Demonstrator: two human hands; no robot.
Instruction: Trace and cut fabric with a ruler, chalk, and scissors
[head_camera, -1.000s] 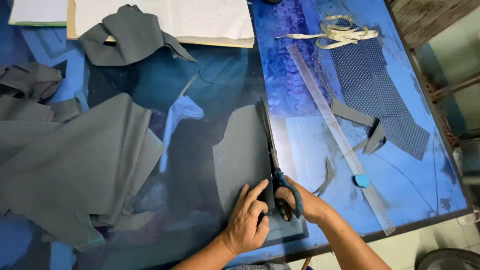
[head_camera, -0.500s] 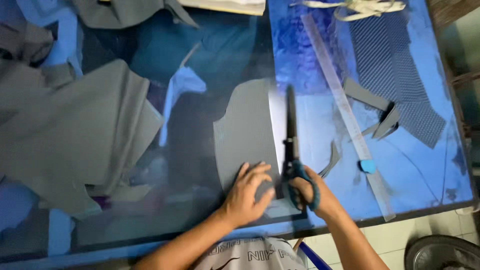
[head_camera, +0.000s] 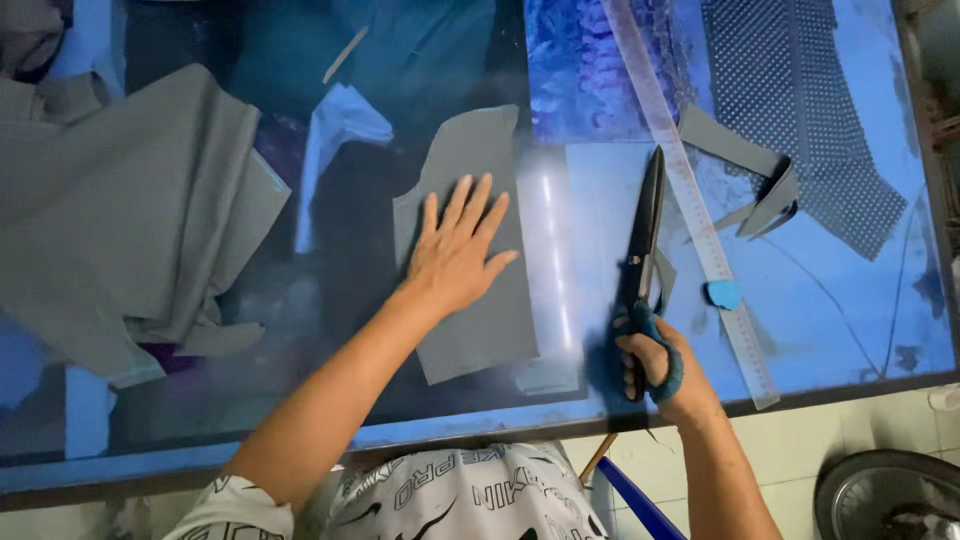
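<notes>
Blue glossy table (head_camera: 850, 310); left hand (head_camera: 455, 255) fingers spread flat on grey fabric piece (head_camera: 470, 330); right hand (head_camera: 660, 365) gripping scissors (head_camera: 643, 245).

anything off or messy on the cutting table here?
Nothing damaged or spilled. Grey offcuts lie loose beside the clear ruler, which runs askew across the table. The left hand lies flat on the cut grey piece; the right hand holds closed scissors off the fabric.

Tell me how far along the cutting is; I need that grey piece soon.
Done: the grey cut piece lies separate on the table, offcuts beside it. In hand: left hand flat on the piece, right hand holding closed scissors off the cloth. Left: the larger grey fabric looks uncut.
</notes>
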